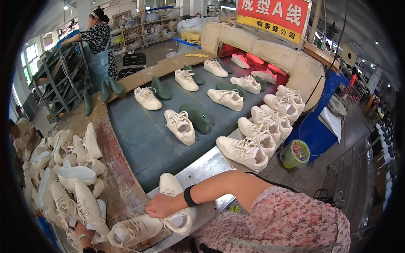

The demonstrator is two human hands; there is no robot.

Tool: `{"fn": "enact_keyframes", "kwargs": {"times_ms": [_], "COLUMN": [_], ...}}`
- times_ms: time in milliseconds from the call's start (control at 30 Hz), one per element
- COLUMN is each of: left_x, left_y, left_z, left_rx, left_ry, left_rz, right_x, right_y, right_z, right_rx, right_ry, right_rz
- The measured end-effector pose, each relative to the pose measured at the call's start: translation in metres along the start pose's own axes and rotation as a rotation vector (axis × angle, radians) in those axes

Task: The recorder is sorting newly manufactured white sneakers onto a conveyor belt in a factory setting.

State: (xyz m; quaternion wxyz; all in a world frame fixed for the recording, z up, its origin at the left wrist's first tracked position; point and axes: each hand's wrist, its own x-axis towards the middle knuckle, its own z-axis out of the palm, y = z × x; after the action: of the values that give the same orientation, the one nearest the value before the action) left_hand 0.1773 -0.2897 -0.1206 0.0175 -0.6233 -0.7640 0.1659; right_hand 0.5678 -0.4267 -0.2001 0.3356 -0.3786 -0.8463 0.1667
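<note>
At the lower left, my left hand is closed at the heel end of a cream lace-up sneaker on the pile; other shoes partly cover its fingers. My right hand, with curled fingers, lies across a cream sneaker at the near end of the metal plate. Whatever its fingertips pinch is hidden. Just below them, another laced sneaker lies with its toe against the first one.
Sneakers and green shoe lasts stand on a dark conveyor belt that runs into a red-lit tunnel. Sneakers crowd its right edge. A green basket stands at right. A co-worker stands beside a rack at far left.
</note>
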Motion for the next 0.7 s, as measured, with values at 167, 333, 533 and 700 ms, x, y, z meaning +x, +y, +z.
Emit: {"fn": "enact_keyframes", "kwargs": {"times_ms": [167,333,533,700], "left_x": [0.008,0.029,0.014,0.005], "left_y": [-0.003,-0.016,-0.002,0.000], "left_z": [0.004,0.023,0.000,-0.018], "left_rx": [-0.070,0.038,0.077,0.072], "left_ry": [0.014,-0.028,-0.049,-0.103], "left_rz": [0.028,-0.050,-0.043,0.145], "right_x": [0.001,0.005,0.004,0.004], "right_y": [0.002,-0.002,0.004,0.003], "right_z": [0.000,0.003,0.004,0.005], "right_rx": [0.002,0.010,0.004,0.036], "right_ry": [0.027,0.009,0.011,0.040], "right_rz": [-0.010,0.009,0.004,-0.006]}}
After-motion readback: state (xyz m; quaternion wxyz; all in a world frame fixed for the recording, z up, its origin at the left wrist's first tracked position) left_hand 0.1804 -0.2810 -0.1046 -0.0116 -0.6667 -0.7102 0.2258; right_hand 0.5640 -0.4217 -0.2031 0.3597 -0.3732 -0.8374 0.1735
